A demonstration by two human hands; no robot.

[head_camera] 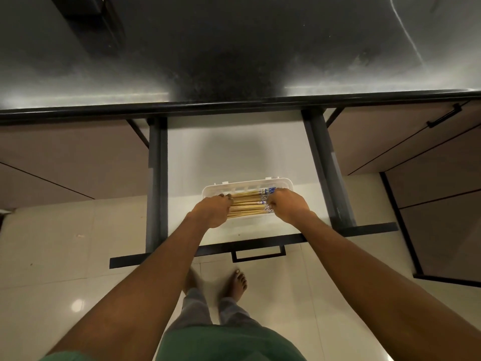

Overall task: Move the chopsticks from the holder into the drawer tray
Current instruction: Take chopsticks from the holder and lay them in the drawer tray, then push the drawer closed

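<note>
Several wooden chopsticks (pixel 246 204) with blue-and-white patterned ends lie side by side in a white plastic tray (pixel 250 185). The tray sits near the front of an open white drawer (pixel 234 152). My left hand (pixel 212 211) is over the tray's left end, its fingers curled onto the plain ends of the chopsticks. Over the right end is my right hand (pixel 287 206), fingers curled on the patterned ends. Both hands hide the tray's ends. No holder is in view.
A dark polished counter (pixel 234 61) overhangs the drawer's back. Dark drawer sides (pixel 155 178) run left and right, and the front panel has a black handle (pixel 257 254). Brown cabinet fronts (pixel 416 142) flank it. My bare feet (pixel 238 282) stand on pale floor tiles.
</note>
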